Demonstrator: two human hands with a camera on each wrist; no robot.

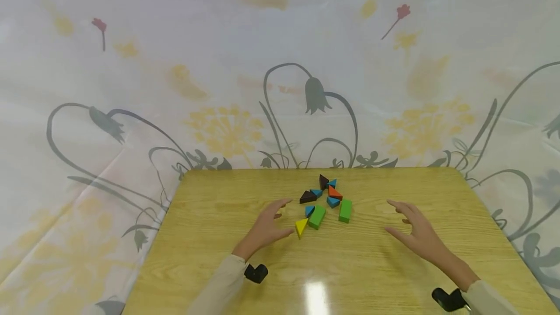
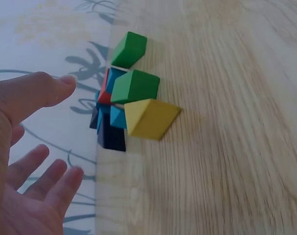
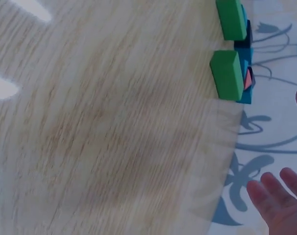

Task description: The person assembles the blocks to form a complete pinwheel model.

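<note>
A loose group of painted blocks lies mid-table in the head view. Nearest the left hand [image 1: 264, 227] is a yellow triangular block [image 1: 301, 227]. Two green rectangular blocks [image 1: 317, 217] [image 1: 345, 211] sit to its right. Behind them are several blue triangles [image 1: 333, 202], a red triangle [image 1: 335, 192] and two black triangles [image 1: 308, 197] [image 1: 323, 181]. My left hand hovers just left of the group, thumb and fingers spread apart, holding nothing. Further off on the right, my right hand [image 1: 417, 235] is likewise spread and holds nothing.
The wooden table [image 1: 218, 188] has its far edge against a pale curtain [image 1: 280, 38] printed with flowers. Dark wrist cameras [image 1: 256, 273] [image 1: 449, 299] are strapped under both wrists. A bright light reflection lies on the tabletop's near part.
</note>
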